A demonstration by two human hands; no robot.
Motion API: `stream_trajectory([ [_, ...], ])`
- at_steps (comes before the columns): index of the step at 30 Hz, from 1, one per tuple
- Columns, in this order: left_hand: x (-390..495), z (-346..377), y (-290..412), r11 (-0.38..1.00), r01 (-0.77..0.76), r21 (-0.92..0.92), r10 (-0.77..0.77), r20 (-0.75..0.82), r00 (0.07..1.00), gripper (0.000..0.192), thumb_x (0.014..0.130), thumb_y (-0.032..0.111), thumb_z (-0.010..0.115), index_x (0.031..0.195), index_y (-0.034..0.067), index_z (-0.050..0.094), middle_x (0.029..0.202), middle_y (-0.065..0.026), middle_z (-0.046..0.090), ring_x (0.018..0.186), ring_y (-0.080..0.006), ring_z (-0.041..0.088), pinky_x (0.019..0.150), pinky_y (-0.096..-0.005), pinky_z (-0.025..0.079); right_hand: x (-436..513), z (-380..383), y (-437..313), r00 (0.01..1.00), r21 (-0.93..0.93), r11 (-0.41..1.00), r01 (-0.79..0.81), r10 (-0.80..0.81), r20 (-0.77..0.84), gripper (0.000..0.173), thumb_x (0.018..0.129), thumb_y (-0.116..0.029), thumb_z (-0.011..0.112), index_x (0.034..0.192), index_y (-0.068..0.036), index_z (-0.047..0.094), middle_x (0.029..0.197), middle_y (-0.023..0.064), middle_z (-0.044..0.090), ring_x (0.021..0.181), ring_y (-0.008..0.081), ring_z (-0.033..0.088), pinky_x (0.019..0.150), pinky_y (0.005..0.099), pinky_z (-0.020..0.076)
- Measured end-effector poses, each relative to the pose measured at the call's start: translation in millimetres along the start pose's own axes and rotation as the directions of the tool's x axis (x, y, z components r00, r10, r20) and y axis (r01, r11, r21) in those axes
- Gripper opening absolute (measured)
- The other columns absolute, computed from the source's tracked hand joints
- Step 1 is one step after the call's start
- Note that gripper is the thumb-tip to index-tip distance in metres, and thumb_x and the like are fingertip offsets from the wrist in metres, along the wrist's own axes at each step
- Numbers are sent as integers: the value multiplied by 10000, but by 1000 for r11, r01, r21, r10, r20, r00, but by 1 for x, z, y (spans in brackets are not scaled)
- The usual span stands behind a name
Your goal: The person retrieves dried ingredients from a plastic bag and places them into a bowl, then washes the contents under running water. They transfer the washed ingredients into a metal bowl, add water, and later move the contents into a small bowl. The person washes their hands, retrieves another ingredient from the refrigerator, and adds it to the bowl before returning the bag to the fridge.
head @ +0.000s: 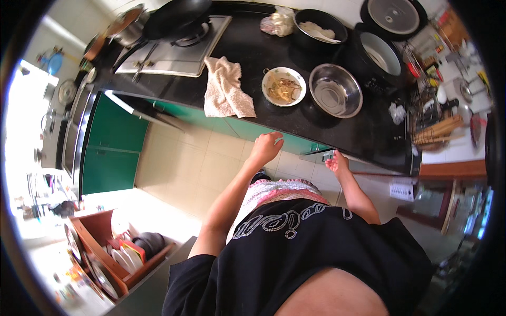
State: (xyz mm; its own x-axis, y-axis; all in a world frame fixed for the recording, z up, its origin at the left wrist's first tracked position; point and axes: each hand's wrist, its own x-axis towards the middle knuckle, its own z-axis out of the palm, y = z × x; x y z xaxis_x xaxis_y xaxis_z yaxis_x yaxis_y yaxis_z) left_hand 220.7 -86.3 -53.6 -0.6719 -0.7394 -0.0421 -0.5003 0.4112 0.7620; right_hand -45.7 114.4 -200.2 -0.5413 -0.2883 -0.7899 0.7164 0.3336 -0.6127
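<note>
My left hand [267, 147] hangs in front of the counter's edge, its fingers loosely curled, with nothing seen in it. My right hand [337, 162] is at the counter's front edge beside a partly opened green cabinet door [316, 152]; its fingers are apart and I see nothing held. On the black countertop [276, 118] stand a patterned white bowl [284, 87] with food in liquid and, to its right, a stainless steel bowl [336, 91]. A beige towel [227, 89] lies left of them, partly over the edge.
A black wok [174, 19] sits on the gas stove [158, 59] at the left. Further back are a plastic bag [278, 21], a black pot [320, 27] with a spoon, and an opened rice cooker [377, 55]. Another cabinet door [146, 110] stands open at left.
</note>
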Motion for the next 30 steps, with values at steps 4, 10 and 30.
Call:
stream_trajectory([
  [4, -35, 14, 9, 987, 130, -91, -143, -157, 977, 230, 786, 188, 578, 967, 59, 635, 871, -179, 640, 806, -365, 607, 733, -428, 490, 5, -13, -17, 986, -146, 989, -22, 46, 162, 200, 766, -150, 542, 889, 2, 499, 744, 164, 599, 577, 284, 624, 541, 386, 532],
  [10, -104, 52, 38, 943, 281, -178, -330, -404, 853, 240, 786, 189, 589, 978, 54, 642, 829, -171, 653, 767, -296, 645, 695, -371, 511, 1, -33, -31, 916, -605, 770, 204, 68, 396, 252, 776, -152, 566, 963, 8, 511, 829, 154, 585, 589, 220, 613, 487, 319, 501],
  [30, -530, 48, 153, 726, 670, -152, 16, -971, -237, 211, 767, 35, 597, 976, 14, 617, 984, -150, 631, 903, -304, 614, 801, -350, 482, -452, 96, 182, -706, 777, 36, 629, 445, 551, 332, 825, -248, 597, 1080, -37, 571, 1073, 161, 568, 1032, 320, 508, 873, 395, 426],
])
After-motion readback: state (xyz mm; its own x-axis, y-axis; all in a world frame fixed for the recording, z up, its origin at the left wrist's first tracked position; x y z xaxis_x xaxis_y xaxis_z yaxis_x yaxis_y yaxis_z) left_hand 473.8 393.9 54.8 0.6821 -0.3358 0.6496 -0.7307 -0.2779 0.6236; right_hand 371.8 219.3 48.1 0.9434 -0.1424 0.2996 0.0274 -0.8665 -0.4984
